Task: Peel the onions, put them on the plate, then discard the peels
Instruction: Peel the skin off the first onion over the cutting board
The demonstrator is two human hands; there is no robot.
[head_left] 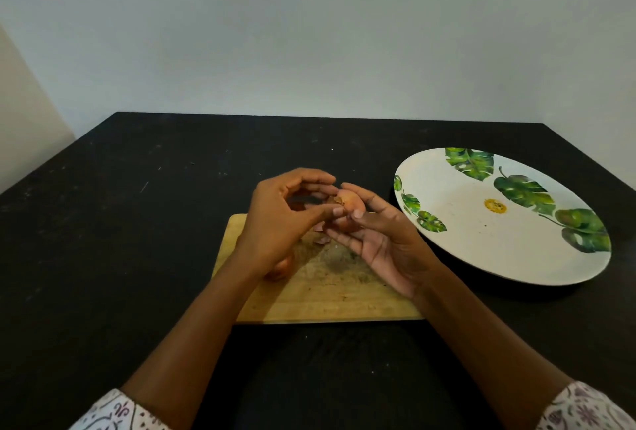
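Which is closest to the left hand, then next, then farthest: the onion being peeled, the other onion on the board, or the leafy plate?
1. The onion being peeled: the left hand pinches its end with its fingertips.
2. The other onion: on the cutting board, just under the left wrist.
3. The leafy plate: far off to the right on the table.

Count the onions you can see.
2 clearly: one onion held by the left hand and right hand above the cutting board, another onion on the board under the left wrist. A reddish shape behind the left hand may be a third.
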